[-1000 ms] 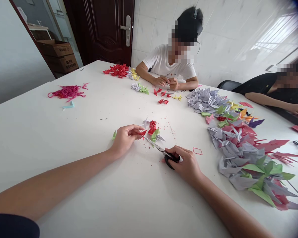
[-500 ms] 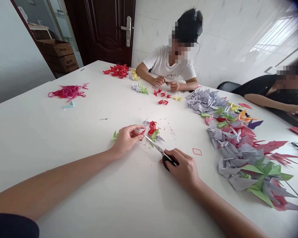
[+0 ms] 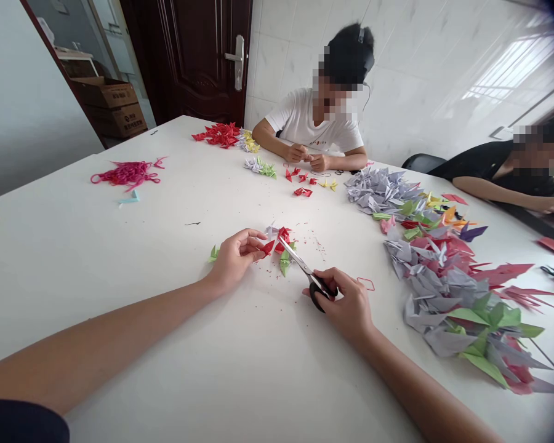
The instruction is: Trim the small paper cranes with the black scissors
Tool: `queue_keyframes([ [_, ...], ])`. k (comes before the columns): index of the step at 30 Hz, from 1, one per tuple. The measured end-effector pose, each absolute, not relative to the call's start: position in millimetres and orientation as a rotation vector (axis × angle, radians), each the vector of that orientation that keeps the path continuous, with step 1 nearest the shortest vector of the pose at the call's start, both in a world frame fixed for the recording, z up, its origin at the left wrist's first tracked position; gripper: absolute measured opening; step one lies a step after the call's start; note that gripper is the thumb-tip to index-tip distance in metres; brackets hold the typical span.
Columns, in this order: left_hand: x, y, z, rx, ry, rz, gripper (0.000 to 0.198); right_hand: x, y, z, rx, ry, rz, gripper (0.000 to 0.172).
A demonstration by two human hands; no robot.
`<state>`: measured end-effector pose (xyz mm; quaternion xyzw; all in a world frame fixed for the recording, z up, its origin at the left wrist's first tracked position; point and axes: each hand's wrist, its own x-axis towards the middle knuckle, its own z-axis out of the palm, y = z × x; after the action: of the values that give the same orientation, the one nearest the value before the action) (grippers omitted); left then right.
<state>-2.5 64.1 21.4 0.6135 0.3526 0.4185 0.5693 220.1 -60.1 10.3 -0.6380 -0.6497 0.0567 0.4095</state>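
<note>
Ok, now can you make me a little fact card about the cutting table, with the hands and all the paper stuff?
Left hand: holds a small red folded paper
Right hand: holds black-handled scissors, tips near that paper
Just past the hands: small green folded paper, with red and grey ones, plus tiny scraps
Right side: big heap of folded paper, mostly grey, some pink and green
Far left: pink tangle
Across the table: person in a white top

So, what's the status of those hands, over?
Left hand: pinching red folded paper. Right hand: holding scissors, tips near that paper. Green folded piece lies close by the scissors.
</note>
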Motion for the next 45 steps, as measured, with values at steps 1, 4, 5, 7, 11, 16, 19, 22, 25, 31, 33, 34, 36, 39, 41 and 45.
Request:
queue_keyframes([
  [1,-3,64,22,1.428,0.826,0.985,0.033,221,-60,11,-1.623,-1.624,0.186,0.010],
  [4,-3,63,24,1.396,0.821,0.987,0.036,223,-59,13,-1.638,-1.644,0.245,0.012],
  [5,-3,63,25,1.387,0.819,0.987,0.037,223,-59,12,-1.635,-1.657,0.248,0.013],
  [7,-3,63,25,1.373,0.813,0.984,0.038,223,-59,12,-1.618,-1.683,0.254,0.015],
  [11,-3,63,25,1.365,0.800,0.980,0.035,222,-60,11,-1.572,-1.711,0.252,0.014],
  [16,-2,62,27,1.359,0.802,0.985,0.034,220,-61,11,-1.543,-1.663,0.200,0.013],
  [19,-2,62,28,1.342,0.799,0.982,0.034,219,-62,12,-1.549,-1.658,0.209,0.013],
  [22,-2,61,28,1.346,0.792,0.974,0.033,219,-61,12,-1.567,-1.692,0.230,0.011],
  [25,-2,61,27,1.354,0.780,0.964,0.032,219,-60,13,-1.572,-1.701,0.249,0.011],
  [31,-2,61,25,1.383,0.772,0.955,0.034,217,-60,13,-1.569,-1.713,0.306,0.012],
  [33,-1,60,24,1.389,0.766,0.947,0.034,216,-60,12,-1.564,-1.711,0.311,0.012],
  [34,-1,60,24,1.392,0.765,0.939,0.034,216,-60,12,-1.562,-1.711,0.310,0.011],
  [36,-1,60,23,1.398,0.761,0.923,0.034,215,-60,12,-1.562,-1.711,0.310,0.011],
  [39,-2,60,22,1.403,0.756,0.914,0.035,214,-61,12,-1.572,-1.707,0.318,0.011],
  [41,-2,60,22,1.403,0.754,0.911,0.035,213,-61,13,-1.578,-1.707,0.326,0.011],
  [45,-2,59,23,1.415,0.751,0.898,0.036,212,-61,14,-1.574,-1.719,0.312,0.013],
])
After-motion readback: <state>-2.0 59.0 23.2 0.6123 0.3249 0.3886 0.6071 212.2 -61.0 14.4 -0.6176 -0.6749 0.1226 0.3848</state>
